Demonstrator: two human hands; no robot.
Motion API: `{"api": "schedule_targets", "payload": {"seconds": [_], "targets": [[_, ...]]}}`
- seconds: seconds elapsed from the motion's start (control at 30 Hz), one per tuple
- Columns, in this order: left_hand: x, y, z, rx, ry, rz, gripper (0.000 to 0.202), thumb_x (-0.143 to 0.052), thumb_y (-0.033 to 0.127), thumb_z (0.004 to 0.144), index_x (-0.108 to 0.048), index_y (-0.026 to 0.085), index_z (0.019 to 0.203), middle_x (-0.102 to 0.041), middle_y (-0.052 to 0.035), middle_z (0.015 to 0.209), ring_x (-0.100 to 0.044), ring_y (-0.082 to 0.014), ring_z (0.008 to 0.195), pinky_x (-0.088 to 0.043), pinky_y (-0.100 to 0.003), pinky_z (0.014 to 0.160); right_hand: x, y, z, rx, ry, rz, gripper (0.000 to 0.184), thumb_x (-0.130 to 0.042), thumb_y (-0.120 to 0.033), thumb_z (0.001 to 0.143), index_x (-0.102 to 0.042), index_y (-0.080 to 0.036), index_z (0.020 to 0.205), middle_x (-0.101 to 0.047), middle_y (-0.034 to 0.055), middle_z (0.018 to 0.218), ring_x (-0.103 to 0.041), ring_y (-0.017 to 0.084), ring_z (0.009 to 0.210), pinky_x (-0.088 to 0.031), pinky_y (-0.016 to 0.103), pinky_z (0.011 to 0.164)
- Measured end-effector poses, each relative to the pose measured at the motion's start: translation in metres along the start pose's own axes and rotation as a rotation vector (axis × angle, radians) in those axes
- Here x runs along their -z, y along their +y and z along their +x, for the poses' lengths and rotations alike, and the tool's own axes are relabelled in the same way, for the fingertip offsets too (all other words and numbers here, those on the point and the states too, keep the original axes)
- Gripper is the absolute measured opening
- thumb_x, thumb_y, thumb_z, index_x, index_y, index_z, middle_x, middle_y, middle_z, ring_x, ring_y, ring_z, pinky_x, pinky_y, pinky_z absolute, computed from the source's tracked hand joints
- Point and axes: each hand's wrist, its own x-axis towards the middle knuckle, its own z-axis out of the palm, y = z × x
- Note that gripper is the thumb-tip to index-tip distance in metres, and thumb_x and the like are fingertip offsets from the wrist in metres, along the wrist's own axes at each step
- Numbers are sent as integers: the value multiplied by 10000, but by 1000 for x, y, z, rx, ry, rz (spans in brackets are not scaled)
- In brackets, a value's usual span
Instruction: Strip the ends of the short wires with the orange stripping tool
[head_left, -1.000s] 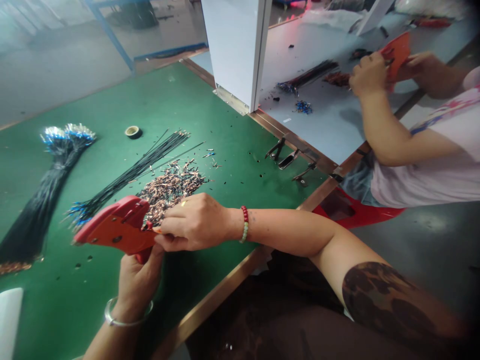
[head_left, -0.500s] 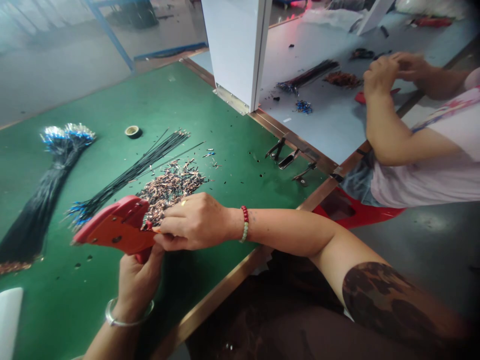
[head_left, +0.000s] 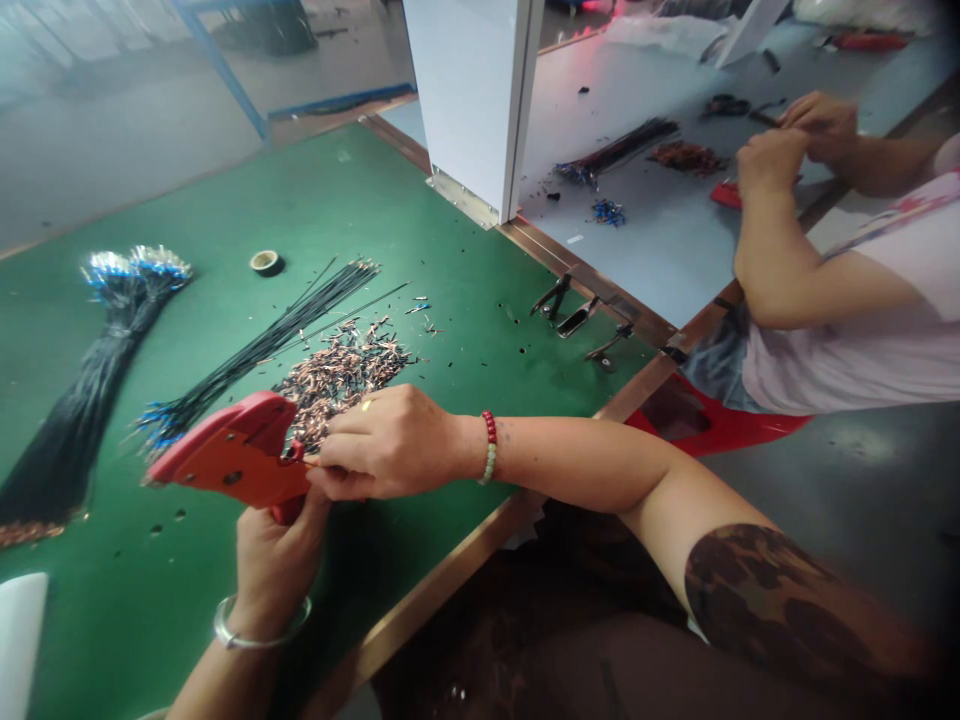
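Observation:
A wire stripper (head_left: pixel 232 465) with a red and orange body lies in the grip of my left hand (head_left: pixel 281 560), held above the green table. Close against its jaw end is my right hand (head_left: pixel 390 445), thumb and fingers pinched together. Whatever sits in that pinch is hidden by the fingers and too small to name. Just behind the hands spreads a pile of short copper and black wire scraps (head_left: pixel 345 370). Beyond the stripper lies a loose bundle of black wires (head_left: pixel 277 325) with blue ends.
A thick tied bundle of black wires (head_left: pixel 97 370) lies at the left, near a tape roll (head_left: pixel 266 263). Metal clips (head_left: pixel 577 318) line the table's right edge. A white post (head_left: pixel 472 100) rises at the back. At the adjoining table, a co-worker's hands (head_left: pixel 795 140) are busy.
The part at the stripper's jaw end has shifted slightly, while my hands stay almost in place. The co-worker's hands have moved a little.

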Motion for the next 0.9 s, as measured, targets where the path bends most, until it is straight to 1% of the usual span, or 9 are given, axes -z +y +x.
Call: {"api": "schedule_targets", "payload": {"seconds": [0.17,0.3,0.43,0.63,0.77,0.9], "targets": [[0,2,0,9,5,20,603,-675,773,762,-540,208,599,-425,32,510,-371,-125,518,-337,-261,451,-1,0,0,-10,37,5,448,-335,-365,1147,-715,-179,999,-707,25,869,-638,124,751,-411,304,689],[-1,3,1,2,0,3,604,-678,772,760,-543,206,596,-455,23,524,-390,-129,531,-363,-260,461,-3,1,-1,-7,44,6,456,-339,-383,1148,-719,-180,999,-713,28,892,-635,117,744,-418,296,684],[0,5,1,-4,-1,13,615,-675,784,763,-543,207,594,-443,27,516,-384,-129,520,-352,-260,453,-4,1,-1,-10,61,12,458,-335,-373,1149,-718,-178,989,-720,28,901,-645,116,757,-428,291,700],[0,9,1,-23,-20,25,651,-647,821,763,-587,193,599,-519,-5,513,-426,-141,512,-386,-272,458,-4,0,0,-21,66,7,428,-372,-363,1137,-718,-179,967,-706,26,866,-635,126,738,-416,302,677],[-1,10,0,-11,-7,55,676,-613,850,755,-552,203,571,-472,5,491,-394,-133,497,-357,-270,442,-3,0,1,-23,25,2,431,-352,-354,1142,-715,-179,986,-707,30,883,-623,121,738,-423,302,692],[0,9,0,-7,7,93,656,-595,831,773,-522,212,570,-406,25,489,-355,-125,500,-328,-268,445,-2,-1,1,-24,24,11,451,-337,-355,1144,-713,-175,971,-705,29,878,-628,126,741,-422,312,692]]}}
